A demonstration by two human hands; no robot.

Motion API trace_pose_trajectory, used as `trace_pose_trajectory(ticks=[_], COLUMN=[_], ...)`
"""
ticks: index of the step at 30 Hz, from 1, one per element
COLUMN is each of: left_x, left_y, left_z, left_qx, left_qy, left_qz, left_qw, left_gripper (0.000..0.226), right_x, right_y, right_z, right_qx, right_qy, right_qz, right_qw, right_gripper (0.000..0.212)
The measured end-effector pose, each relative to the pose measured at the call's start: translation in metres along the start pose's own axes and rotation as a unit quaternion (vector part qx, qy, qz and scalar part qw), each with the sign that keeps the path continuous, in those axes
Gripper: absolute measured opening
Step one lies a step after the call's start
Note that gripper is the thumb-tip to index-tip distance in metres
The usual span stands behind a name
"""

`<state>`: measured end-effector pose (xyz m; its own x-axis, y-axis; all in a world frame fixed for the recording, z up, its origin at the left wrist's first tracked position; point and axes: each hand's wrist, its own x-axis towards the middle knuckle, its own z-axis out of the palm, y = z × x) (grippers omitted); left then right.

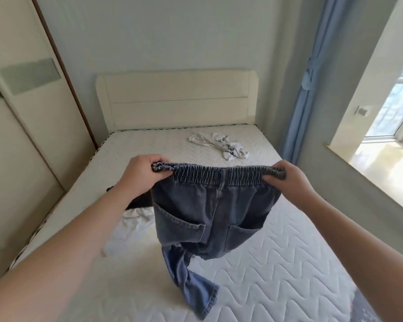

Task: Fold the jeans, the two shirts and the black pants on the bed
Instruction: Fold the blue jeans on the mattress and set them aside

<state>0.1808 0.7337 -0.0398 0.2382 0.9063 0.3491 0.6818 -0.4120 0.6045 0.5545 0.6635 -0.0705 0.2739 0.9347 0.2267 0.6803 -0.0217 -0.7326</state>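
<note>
The jeans (209, 212) hang from the left hand (140, 173) and right hand (289, 175), which grip the waistband at its two ends, so the middle of the bed (289, 263) is screened; one leg trails onto the mattress toward 6 o'clock. At 9 o'clock, just behind the left forearm, the black pants (141, 202) and a white shirt (130, 228) lie crumpled, crowding that side. At 12 to 1 o'clock a second white shirt (221, 145) lies near the headboard (175, 101). From 3 to 5 o'clock the quilted mattress is bare, as is the far left stretch at 11 o'clock. The wardrobe (21, 135) walls in the left edge; the curtain (307, 89) and window sill (370, 168) bound the right.
</note>
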Motion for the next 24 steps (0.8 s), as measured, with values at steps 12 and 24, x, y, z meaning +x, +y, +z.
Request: trace_pose_trajectory(ticks=[12, 24], left_x=[0.091, 0.080], left_y=[0.121, 0.180], left_z=[-0.134, -0.183], left_qx=[0.020, -0.185], left_qy=[0.144, 0.197], left_qz=[0.122, 0.279], left_qw=[0.982, 0.922], left_gripper=[0.029, 0.025], right_x=[0.072, 0.069], right_y=[-0.138, -0.191], right_z=[-0.107, -0.167], right_qx=[0.190, 0.321], right_qy=[0.159, 0.194], right_qz=[-0.137, -0.276], right_qw=[0.959, 0.885], right_gripper=[0.026, 0.027])
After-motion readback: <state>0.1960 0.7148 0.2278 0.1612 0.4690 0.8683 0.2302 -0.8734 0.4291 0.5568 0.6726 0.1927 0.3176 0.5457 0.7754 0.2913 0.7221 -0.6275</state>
